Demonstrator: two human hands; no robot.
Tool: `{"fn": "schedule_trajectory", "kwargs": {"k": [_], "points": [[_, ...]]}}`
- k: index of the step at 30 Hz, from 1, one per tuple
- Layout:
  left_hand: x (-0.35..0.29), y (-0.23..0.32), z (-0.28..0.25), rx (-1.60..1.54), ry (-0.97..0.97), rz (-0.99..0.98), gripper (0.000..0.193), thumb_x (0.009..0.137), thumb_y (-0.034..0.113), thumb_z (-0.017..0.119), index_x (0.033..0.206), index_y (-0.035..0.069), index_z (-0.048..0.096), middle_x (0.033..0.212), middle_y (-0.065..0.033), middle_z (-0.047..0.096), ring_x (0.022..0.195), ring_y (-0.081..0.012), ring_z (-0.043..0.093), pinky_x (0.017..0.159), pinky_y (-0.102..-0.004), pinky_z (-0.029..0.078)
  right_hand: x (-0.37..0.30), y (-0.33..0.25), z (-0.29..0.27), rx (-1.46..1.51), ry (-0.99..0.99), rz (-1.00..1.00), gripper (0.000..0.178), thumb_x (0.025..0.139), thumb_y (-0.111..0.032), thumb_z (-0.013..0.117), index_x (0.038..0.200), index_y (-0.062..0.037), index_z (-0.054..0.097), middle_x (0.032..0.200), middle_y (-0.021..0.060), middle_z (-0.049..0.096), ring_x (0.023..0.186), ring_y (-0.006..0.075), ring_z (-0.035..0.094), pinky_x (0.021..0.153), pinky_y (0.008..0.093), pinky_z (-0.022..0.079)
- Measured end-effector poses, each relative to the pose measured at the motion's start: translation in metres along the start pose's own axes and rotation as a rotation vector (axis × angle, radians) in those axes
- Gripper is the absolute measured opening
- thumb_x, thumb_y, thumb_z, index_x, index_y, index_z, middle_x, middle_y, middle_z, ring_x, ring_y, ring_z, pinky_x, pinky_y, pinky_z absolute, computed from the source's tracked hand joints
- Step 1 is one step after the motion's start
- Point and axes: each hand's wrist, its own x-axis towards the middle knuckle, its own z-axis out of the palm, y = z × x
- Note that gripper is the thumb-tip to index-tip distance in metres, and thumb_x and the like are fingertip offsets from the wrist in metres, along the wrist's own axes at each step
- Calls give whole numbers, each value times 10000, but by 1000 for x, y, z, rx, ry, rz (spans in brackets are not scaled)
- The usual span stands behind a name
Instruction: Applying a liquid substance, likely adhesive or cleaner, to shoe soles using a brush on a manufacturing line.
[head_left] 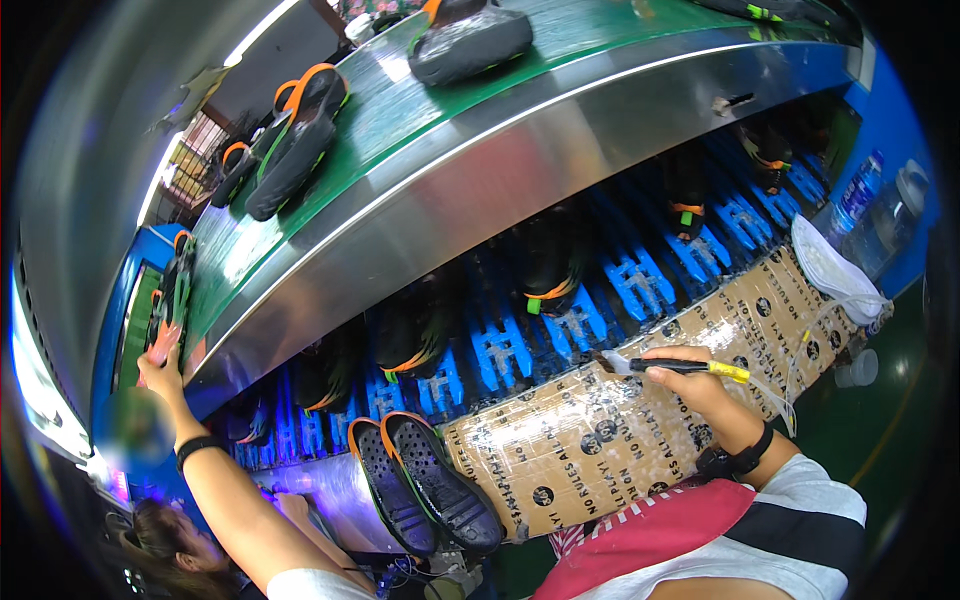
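My left hand (160, 372) is stretched out to the far left, its fingers closed on the lower end of a black sandal (178, 290) with orange trim, beside the green conveyor belt (240, 245). In my right hand (688, 378) is a brush (640, 365) with a black handle and a yellow end, its bristles pointing left over a cardboard-covered ledge (560, 455). A pair of dark clogs (440, 485) with orange straps lies on the ledge's left part, between my arms.
More black and orange sandals (300, 140) ride on the upper belt. Below its metal side panel (450, 180), blue racks (500, 350) carry dark footwear. A white cloth-like cover (835, 260) and plastic bottles (860, 195) are at right. A person (175, 550) sits lower left.
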Motion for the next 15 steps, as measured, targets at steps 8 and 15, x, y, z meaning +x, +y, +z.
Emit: {"fn": "schedule_trajectory", "kwargs": {"k": [8, 15], "points": [[-117, 63, -83, -1195, -87, -101, 314, 842, 156, 627, 1062, -31, 504, 1228, -194, 516, 1067, -279, 557, 903, -360, 443, -16, -10, -11, 154, 77, -2, 248, 767, -75, 662, 993, 25, 659, 853, 74, 670, 704, 79, 570, 657, 209, 456], [-286, 115, -213, -1194, -194, -13, 281, 909, 213, 538, 1091, 26, 432, 1389, -159, 345, 1183, -261, 447, 945, -404, 414, -37, -10, -29, 211, 118, 12, 262, 790, -82, 655, 1023, 37, 638, 808, 58, 654, 692, 79, 564, 641, 197, 451]]}}
